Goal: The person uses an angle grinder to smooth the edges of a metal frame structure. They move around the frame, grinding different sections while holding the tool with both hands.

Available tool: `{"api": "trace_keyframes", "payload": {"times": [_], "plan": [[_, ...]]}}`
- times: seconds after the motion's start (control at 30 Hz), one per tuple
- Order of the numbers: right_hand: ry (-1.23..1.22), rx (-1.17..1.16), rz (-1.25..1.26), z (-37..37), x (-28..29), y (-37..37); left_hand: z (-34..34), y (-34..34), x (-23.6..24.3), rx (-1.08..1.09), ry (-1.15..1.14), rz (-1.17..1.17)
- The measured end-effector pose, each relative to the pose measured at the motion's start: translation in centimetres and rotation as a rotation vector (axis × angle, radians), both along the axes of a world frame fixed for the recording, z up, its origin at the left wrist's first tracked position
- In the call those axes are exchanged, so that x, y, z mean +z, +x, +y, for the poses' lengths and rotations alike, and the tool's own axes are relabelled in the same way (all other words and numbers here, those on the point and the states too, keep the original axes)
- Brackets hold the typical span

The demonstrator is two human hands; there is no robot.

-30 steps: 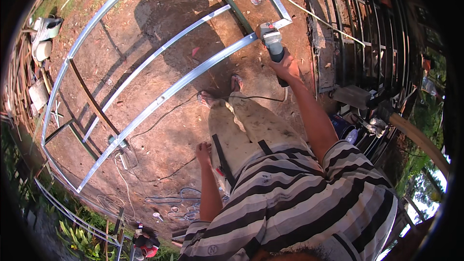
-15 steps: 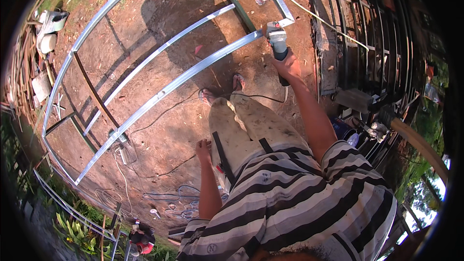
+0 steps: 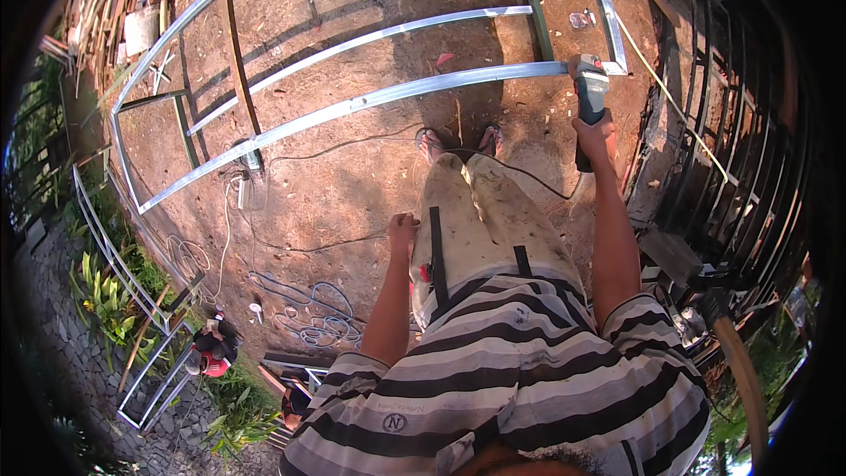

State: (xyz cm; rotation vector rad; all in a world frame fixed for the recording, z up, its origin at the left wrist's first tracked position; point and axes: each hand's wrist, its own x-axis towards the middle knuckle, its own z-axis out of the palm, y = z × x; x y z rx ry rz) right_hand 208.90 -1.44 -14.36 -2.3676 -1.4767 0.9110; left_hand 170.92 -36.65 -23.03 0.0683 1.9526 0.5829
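My right hand (image 3: 597, 137), arm stretched forward, is wrapped round the body of a grey and black angle grinder (image 3: 591, 95). Its head sits against the near bar of a silver metal frame (image 3: 357, 104), close to the right corner. Whether the disc touches the metal cannot be seen from above. A dark cord (image 3: 538, 178) runs from the grinder's rear end past my feet. Beside my left thigh hangs my left hand (image 3: 403, 231), fingers curled in and nothing visible in them. Dark bars (image 3: 534, 13) cross beneath the frame near the grinder.
Coiled hoses or cables (image 3: 322, 322) lie on the dirt to the lower left. A power strip (image 3: 241, 192) rests by the frame. Dark metal racking (image 3: 740, 106) stands at the right. Another person (image 3: 211, 353) is low at the lower left, near another metal frame (image 3: 132, 278).
The view has turned, so the frame and ground appear shifted rightward and rotated. The grinder stays in my right hand by the frame's corner. My left hand's fingers look more curled.
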Motion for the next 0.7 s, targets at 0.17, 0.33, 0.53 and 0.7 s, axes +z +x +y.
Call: {"api": "trace_keyframes", "payload": {"times": [0.17, 0.33, 0.53, 0.7], "plan": [[-0.028, -0.041, -0.169, 0.2, 1.6, 1.3, 0.0, 0.9, 0.3, 0.028, 0.002, 0.012], [0.029, -0.048, -0.033, -1.2, 3.5, -0.1, 6.0, 1.2, 4.9, -0.48, 0.009, 0.544], [0.114, -0.166, -0.028, -2.2, -1.5, 2.2, 21.5, -5.5, 5.2, -0.779, 0.304, 0.99], [0.116, -0.135, -0.016, -2.2, 2.6, -0.2, 24.4, -7.1, 2.1, -0.847, 0.133, 0.988]]}}
